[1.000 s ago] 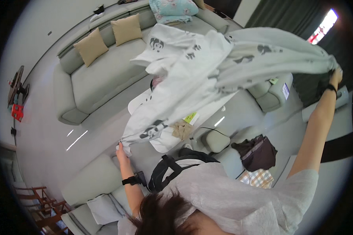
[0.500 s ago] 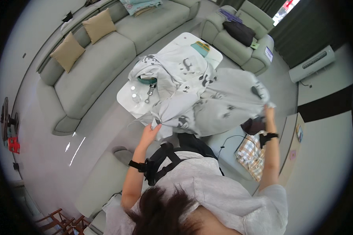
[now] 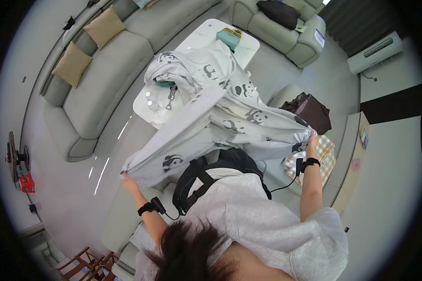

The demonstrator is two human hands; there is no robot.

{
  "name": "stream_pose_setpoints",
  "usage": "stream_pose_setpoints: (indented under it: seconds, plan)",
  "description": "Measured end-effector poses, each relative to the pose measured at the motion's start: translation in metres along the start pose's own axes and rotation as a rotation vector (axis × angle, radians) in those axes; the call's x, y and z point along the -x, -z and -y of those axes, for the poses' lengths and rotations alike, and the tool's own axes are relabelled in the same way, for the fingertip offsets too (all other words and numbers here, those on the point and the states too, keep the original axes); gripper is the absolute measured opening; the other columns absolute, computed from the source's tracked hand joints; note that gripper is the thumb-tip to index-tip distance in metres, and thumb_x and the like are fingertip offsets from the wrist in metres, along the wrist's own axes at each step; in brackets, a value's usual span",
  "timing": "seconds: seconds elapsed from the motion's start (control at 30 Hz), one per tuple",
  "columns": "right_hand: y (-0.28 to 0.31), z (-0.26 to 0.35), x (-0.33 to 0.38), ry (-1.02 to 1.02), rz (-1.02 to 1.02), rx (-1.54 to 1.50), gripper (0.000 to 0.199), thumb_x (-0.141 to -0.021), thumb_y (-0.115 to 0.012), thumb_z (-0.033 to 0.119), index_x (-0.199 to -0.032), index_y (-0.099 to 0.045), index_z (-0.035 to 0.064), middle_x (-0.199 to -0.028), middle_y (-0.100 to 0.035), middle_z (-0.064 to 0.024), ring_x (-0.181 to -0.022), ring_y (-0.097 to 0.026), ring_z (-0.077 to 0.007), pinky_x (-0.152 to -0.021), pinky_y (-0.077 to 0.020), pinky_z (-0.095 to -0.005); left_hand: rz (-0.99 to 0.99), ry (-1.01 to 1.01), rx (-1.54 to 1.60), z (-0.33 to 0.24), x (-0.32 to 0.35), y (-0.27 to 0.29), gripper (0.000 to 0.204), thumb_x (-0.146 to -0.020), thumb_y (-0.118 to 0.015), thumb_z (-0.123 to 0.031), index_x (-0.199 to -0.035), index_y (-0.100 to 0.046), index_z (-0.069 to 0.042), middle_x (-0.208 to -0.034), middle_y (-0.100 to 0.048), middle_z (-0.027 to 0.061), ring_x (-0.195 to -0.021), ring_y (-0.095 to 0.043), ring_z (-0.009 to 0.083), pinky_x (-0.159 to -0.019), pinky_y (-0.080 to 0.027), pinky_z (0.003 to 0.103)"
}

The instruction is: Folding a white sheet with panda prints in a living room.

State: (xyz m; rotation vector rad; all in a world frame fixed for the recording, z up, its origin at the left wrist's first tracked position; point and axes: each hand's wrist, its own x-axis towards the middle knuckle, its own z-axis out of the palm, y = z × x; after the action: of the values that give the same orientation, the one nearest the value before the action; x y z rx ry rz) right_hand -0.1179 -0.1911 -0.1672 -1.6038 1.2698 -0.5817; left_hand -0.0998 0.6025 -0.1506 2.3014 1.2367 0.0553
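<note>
A large white panda-print sheet (image 3: 241,110) is pulled wide between my hands, its far part heaped over the white table (image 3: 251,49). My left hand (image 3: 128,181) is closed on one corner, low at the left. At the right, my right hand (image 3: 311,141) grips another gathered edge. Folds run across the cloth from hand to hand, and its near edge hangs in front of my waist. Beside the heap on the table lie clear bottles with white caps (image 3: 152,100) and a shiny metal object (image 3: 172,97). A green object is partly hidden under the sheet.
A teal box (image 3: 228,37) with a yellow top stands at the table's far end. Dark brown fabric (image 3: 314,112) and a checked cloth (image 3: 324,152) lie right of the sheet. A long grey sofa (image 3: 112,70) runs along the left; an armchair (image 3: 276,33) is at the back.
My left hand has moved left and nearer, drawing its corner outward. My right hand has shifted slightly left and lower. The sheet, bunched and billowing before, is now stretched between them.
</note>
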Motion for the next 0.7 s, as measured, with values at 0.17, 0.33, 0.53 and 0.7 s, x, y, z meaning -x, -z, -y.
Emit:
stream_pose_setpoints:
  seconds: [0.17,0.33,0.53,0.7]
  plan:
    - [0.028,0.017,-0.037,0.010,0.029,0.043,0.045,-0.074,-0.048,0.032,-0.099,-0.046,-0.0058,-0.092,-0.051,-0.0115,-0.077,-0.049,-0.0190,-0.065,-0.0383,-0.0309,-0.590,0.127,0.463,0.018,0.012,-0.003,0.051,-0.075,-0.046,-0.038,-0.083,-0.051,0.012,-0.077,-0.054,0.0250,-0.069,-0.052,0.0344,-0.062,-0.041,0.040]
    - [0.129,-0.003,-0.082,0.024,-0.051,0.686,0.042,-0.076,-0.042,0.035,-0.091,-0.051,-0.0033,-0.086,-0.055,-0.0127,-0.077,-0.051,-0.0209,-0.066,-0.0395,-0.0320,-0.935,0.362,0.031,0.121,0.007,0.065,0.035,-0.074,-0.051,-0.026,-0.081,-0.052,0.008,-0.080,-0.055,0.0218,-0.072,-0.054,0.0326,-0.060,-0.043,0.039]
    - [0.199,-0.069,-0.100,-0.143,-0.306,0.684,0.034,-0.075,-0.044,0.030,-0.090,-0.051,0.0010,-0.085,-0.055,-0.0108,-0.078,-0.053,-0.0216,-0.063,-0.0423,-0.0331,-0.577,0.336,0.265,0.131,0.102,0.049,0.024,-0.068,-0.055,-0.017,-0.085,-0.050,0.000,-0.079,-0.056,0.0122,-0.067,-0.054,0.0223,-0.056,-0.044,0.032]
    - [0.130,-0.047,-0.086,-0.454,0.084,-0.227,0.032,-0.072,-0.046,0.030,-0.091,-0.052,0.0058,-0.087,-0.053,-0.0071,-0.080,-0.049,-0.0212,-0.069,-0.0377,-0.0332,-0.199,0.574,0.776,0.177,0.137,-0.055,0.022,-0.073,-0.048,-0.017,-0.084,-0.050,0.002,-0.074,-0.054,0.0073,-0.064,-0.050,0.0197,-0.051,-0.039,0.031]
